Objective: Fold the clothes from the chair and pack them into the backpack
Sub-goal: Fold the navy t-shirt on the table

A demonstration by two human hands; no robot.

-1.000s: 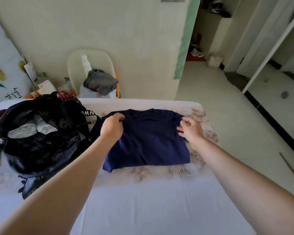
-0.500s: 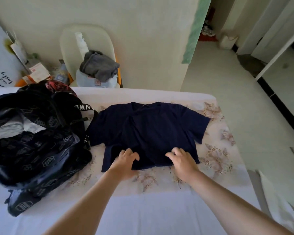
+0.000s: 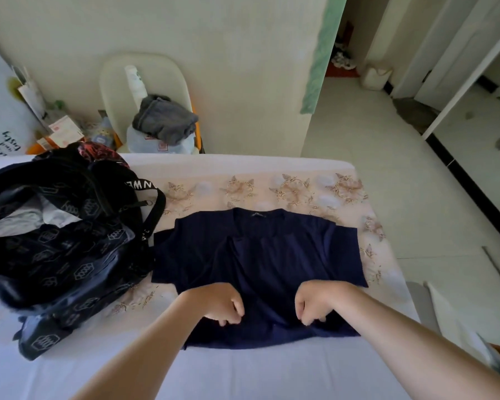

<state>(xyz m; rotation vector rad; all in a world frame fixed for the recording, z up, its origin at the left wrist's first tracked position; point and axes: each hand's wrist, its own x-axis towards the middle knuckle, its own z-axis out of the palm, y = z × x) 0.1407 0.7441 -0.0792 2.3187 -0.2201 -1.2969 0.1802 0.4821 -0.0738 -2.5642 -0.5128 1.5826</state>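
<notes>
Both hands are sliding nearer, left hand (image 3: 218,303) and right hand (image 3: 315,301), fingers pinching the navy shirt (image 3: 260,264) hem; lifting evenly should keep edges aligned.

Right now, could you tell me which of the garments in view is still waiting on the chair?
The grey garment, bunched in a heap on the white chair. The navy shirt lies flat on the bed under both hands instead.

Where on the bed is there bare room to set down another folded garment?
Free: the white sheet near you, below the navy blue t-shirt, and the floral strip beyond its collar. Crowded: the left, filled by the black patterned backpack.
</notes>
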